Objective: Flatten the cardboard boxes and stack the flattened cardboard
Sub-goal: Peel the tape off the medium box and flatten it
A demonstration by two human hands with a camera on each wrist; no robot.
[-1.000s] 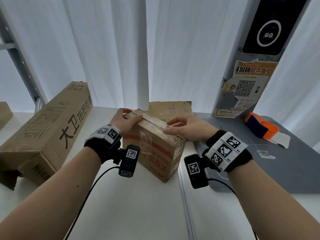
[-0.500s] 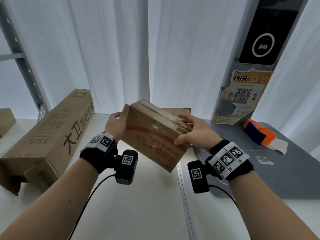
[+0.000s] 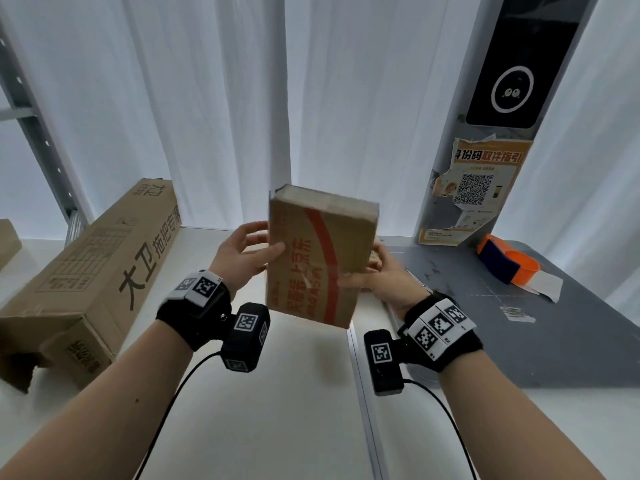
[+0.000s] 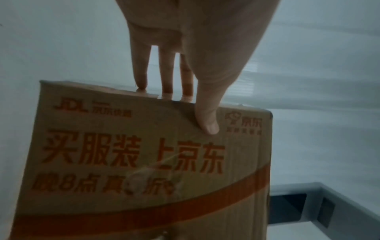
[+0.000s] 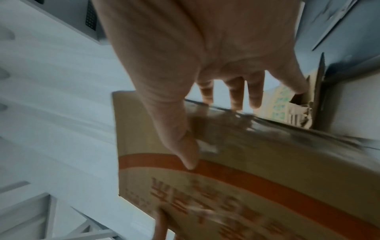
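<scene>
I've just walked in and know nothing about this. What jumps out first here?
A small cardboard box with red print, held up in mid-air in the middle of the view: the left hand holds one side, the right hand the other. A long cardboard box lies on the white table to the left, and an orange tape dispenser sits far right.

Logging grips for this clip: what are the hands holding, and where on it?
Brown cardboard box with red stripe: left hand grips its left edge, right hand its right edge.
</scene>
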